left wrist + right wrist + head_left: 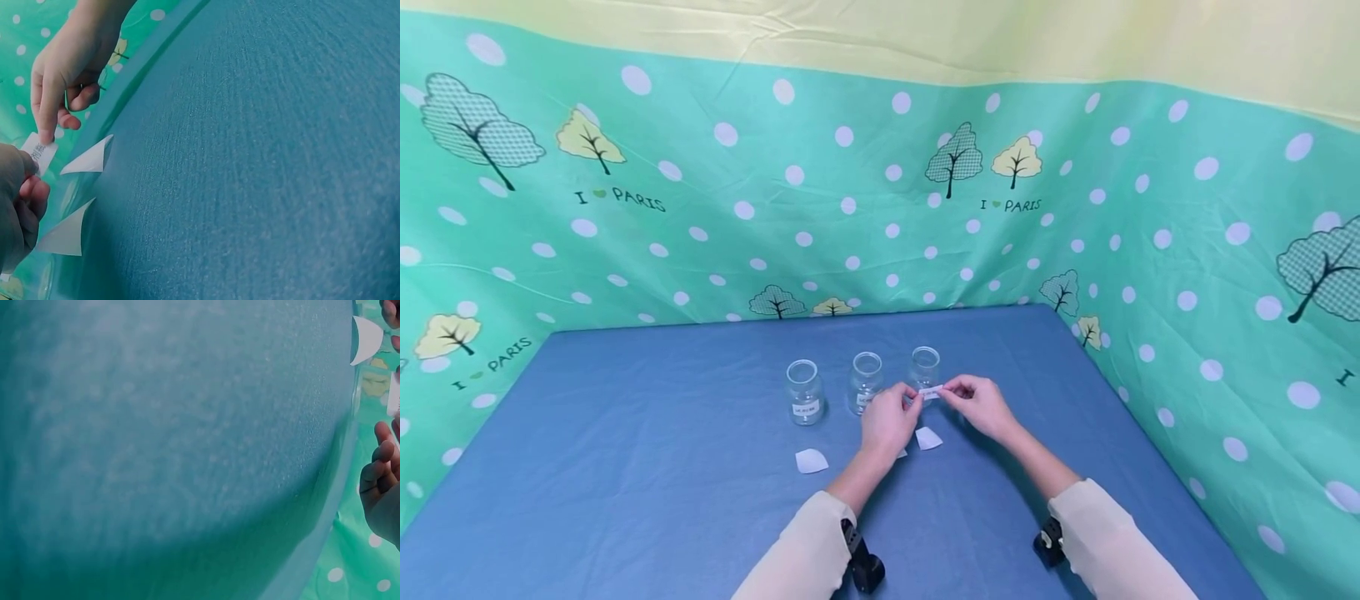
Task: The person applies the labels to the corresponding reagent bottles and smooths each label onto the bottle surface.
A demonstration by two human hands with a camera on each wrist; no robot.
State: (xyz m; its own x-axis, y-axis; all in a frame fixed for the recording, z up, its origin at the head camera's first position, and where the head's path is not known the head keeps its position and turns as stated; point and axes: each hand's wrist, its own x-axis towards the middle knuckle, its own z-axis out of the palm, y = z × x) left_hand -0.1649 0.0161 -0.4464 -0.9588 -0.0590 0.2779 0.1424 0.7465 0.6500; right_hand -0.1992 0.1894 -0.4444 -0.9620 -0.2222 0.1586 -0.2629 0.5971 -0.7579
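Observation:
Both hands meet at a small white printed label (pixel 930 392) in front of the rightmost glass jar (pixel 926 360). My left hand (pixel 889 423) pinches the label's left end between thumb and fingers, and my right hand (pixel 981 406) pinches its right end. Whether the label touches the glass I cannot tell. Partly behind the left hand stands a middle glass jar (pixel 867 375) with a white label. The leftmost glass jar (pixel 803 385) also carries a label (pixel 806 409) low on its front. In the left wrist view, the label (pixel 39 153) shows dark print between the hands.
A white paper piece (pixel 811 461) lies before the leftmost jar, and another paper piece (pixel 928 438) below the held label. A third scrap (pixel 902 454) peeks out beside the left wrist. Blue cloth (pixel 647 450) covers the table; a green dotted curtain (pixel 700 208) hangs behind and alongside.

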